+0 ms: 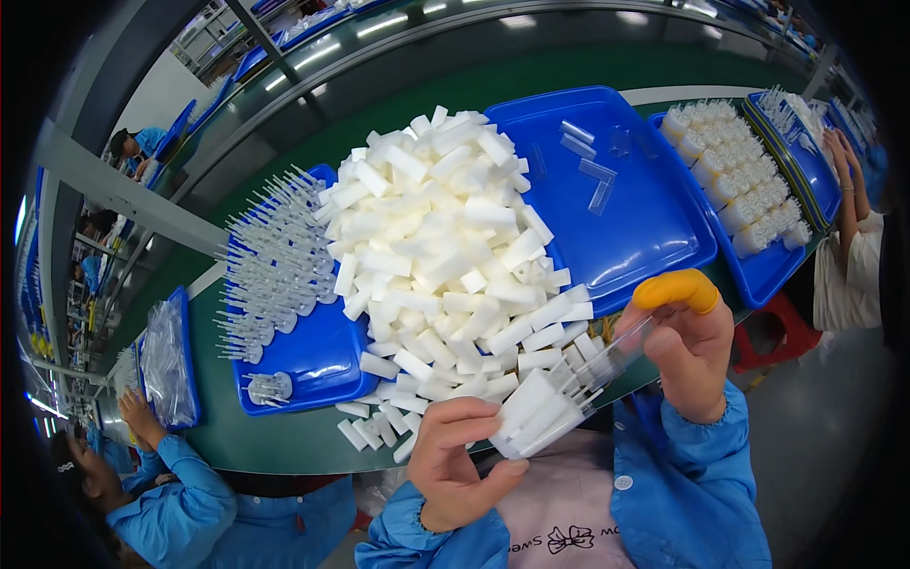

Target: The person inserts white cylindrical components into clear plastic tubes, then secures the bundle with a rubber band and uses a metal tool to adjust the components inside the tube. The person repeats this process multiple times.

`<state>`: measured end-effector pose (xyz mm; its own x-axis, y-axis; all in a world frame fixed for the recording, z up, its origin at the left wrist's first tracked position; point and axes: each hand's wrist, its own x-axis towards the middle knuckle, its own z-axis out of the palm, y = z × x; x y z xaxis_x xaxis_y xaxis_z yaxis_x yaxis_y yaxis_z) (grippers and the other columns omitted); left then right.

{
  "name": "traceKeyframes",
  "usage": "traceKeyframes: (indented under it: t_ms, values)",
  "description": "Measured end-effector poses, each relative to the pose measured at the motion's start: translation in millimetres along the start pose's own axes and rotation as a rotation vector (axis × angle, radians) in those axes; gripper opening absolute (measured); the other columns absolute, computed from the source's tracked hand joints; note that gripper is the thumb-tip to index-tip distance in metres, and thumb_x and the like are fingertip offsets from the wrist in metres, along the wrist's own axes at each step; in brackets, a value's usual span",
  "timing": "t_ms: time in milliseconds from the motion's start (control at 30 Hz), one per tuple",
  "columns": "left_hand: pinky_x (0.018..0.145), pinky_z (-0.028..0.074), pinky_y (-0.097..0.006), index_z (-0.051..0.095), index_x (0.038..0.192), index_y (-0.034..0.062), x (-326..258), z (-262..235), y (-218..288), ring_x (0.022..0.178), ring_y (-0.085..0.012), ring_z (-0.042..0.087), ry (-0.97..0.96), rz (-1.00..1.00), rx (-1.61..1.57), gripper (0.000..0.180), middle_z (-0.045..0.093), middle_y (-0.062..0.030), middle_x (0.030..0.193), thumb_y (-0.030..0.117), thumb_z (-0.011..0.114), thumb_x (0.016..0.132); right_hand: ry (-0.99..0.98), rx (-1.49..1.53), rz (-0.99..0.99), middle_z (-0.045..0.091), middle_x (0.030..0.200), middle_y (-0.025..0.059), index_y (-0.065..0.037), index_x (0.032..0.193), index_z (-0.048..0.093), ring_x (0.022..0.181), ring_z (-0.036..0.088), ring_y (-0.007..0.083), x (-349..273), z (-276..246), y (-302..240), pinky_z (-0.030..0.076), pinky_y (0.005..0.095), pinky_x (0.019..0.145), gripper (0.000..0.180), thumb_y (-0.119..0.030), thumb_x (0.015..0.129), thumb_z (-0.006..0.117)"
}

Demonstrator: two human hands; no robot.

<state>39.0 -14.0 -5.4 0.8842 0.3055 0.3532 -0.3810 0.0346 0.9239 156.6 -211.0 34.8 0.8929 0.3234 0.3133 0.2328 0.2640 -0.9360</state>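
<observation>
My left hand (pixel 463 467) grips a clear plastic holder with white foam cylinders (pixel 542 413) standing in it, tilted in front of my chest. My right hand (pixel 690 349), with a yellow finger cot on one finger, pinches a clear plastic tube (pixel 621 353) over the holder's upper end. Whether the tube touches the holder I cannot tell. Just beyond my hands rises a large pile of white foam cylinders (pixel 436 228). Left of the pile, a blue tray (pixel 303 379) carries many clear pronged plastic parts (pixel 275 247).
A blue tray (pixel 635 247) right of the pile holds several clear tubes (pixel 599 180). Farther right, another blue tray (pixel 758 284) bears rows of foam-filled assemblies (pixel 735 175). Co-workers' hands (pixel 140 417) work at the left; a person's arms (pixel 844 180) reach in at the right. A metal post (pixel 133 190) stands far left.
</observation>
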Motion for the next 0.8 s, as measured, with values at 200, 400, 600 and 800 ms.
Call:
traceKeyframes:
  t_ms: [200, 400, 600, 800]
  values:
    - [0.082, 0.045, -0.031, 0.061, 0.098, -0.0018, 0.4, 1.2, 0.6, 0.094, -0.0231, 0.056, 0.011, 0.01, 0.057, 0.043, 0.056, -0.0168, 0.104, 0.002, 0.08, 0.059, 0.012, 0.114, 0.072, 0.062, 0.088, 0.0102, 0.004, 0.11, 0.054, 0.081, 0.06, 0.0146, 0.0, 4.1, 2.7, 0.048, 0.0275, 0.077, 0.03, -0.002, 0.082, 0.062]
    - [0.076, 0.046, -0.03, 0.062, 0.094, -0.0007, 3.1, 5.2, 2.0, 0.088, -0.0223, 0.058, -0.027, 0.124, 0.238, 0.044, 0.058, -0.0161, 0.101, 0.005, 0.082, 0.056, 0.04, 0.14, 0.117, 0.063, 0.084, 0.0101, 0.006, 0.104, 0.057, 0.078, 0.061, 0.0139, 1.4, -0.1, 8.3, 0.05, 0.0266, 0.074, 0.025, 0.0, 0.081, 0.064]
    - [0.074, 0.046, -0.03, 0.061, 0.098, -0.0017, 3.2, 8.3, 2.3, 0.085, -0.022, 0.057, -0.055, 0.094, 0.24, 0.046, 0.057, -0.0161, 0.1, 0.006, 0.081, 0.057, -0.015, 0.088, 0.078, 0.064, 0.085, 0.01, 0.007, 0.101, 0.059, 0.077, 0.062, 0.0138, -3.5, -1.4, 8.2, 0.051, 0.0262, 0.072, 0.026, -0.002, 0.078, 0.068]
    - [0.075, 0.045, -0.03, 0.059, 0.112, -0.0056, 10.1, 9.8, 17.9, 0.085, -0.0212, 0.054, -0.266, 0.004, 0.384, 0.052, 0.049, -0.0152, 0.103, 0.007, 0.075, 0.065, -0.016, -0.183, -0.026, 0.065, 0.082, 0.0075, 0.005, 0.096, 0.063, 0.074, 0.062, 0.0119, -5.3, -3.1, 3.0, 0.049, 0.0234, 0.069, 0.023, -0.002, 0.076, 0.07]
